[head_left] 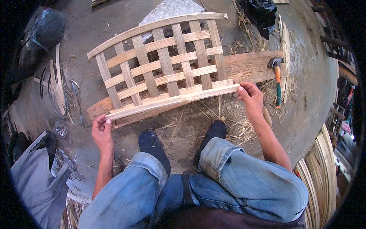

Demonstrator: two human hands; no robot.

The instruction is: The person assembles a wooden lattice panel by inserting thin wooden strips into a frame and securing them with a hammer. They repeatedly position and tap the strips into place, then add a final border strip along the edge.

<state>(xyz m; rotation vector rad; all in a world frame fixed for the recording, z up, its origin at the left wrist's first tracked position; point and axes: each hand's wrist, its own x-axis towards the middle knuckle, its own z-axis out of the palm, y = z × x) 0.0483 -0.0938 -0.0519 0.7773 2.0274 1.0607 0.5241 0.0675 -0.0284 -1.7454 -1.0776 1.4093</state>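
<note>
A woven panel of flat wooden strips (164, 65) lies in front of me, its slats crossing over and under with square gaps between. A long wooden strip (152, 108) runs along the panel's near edge. My left hand (102, 131) pinches the strip's left end between thumb and fingers. At its right end, my right hand (251, 98) grips the same strip, thumb on top and fingers curled. Beneath the panel is a worn wooden board (249, 65), and a grey stone slab (169, 8) sits under its far edge.
A hammer (278, 82) with an orange and green handle rests on the board's right end. Wood shavings (244, 124) litter the floor. Loose strips (57, 84) lie at left, near a dark plastic bundle (46, 28). Bundled long strips (318, 171) stand at the lower right. A black bag (261, 15) lies at the far right.
</note>
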